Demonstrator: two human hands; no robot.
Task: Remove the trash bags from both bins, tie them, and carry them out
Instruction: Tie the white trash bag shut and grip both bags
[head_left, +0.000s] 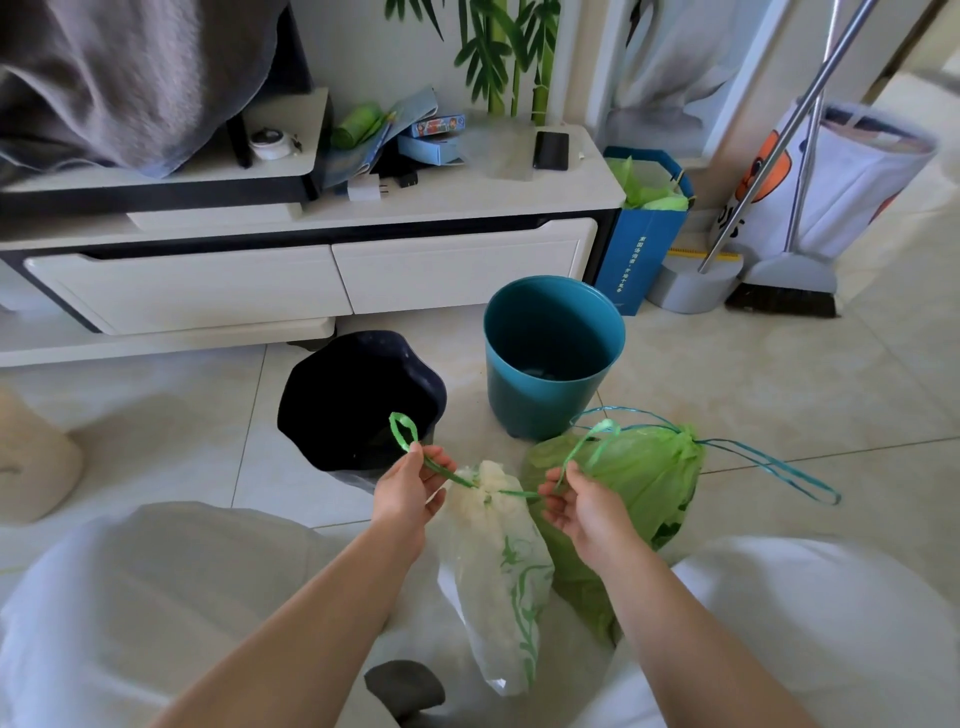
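1. Tying is the step in hand. The white bag (498, 551) stands on the floor in front of the teal bin (540, 400), on the person's side, with its neck gathered tight.
2. The left hand (408, 488) pinches one end of the green drawstring (447, 474) between thumb and fingers. The loop pokes up toward the dark bin (311, 395), just left of the teal bin.
3. The right hand (582, 506) pinches the other end, fingers curled on the ribbon. Both ends run taut to the bag's neck.
4. Next move, by my reading: cross the two ends and draw them snug, pulling evenly so the thin neck doesn't rip.
5. The white bag looks flimsy and half see-through, crinkled, with a green leafy print, and only lightly filled.
6. The green bag (639, 478) lies just in front of the teal bin, its neck already cinched. Both bins look unlined, so after this knot only the carrying out seems left.
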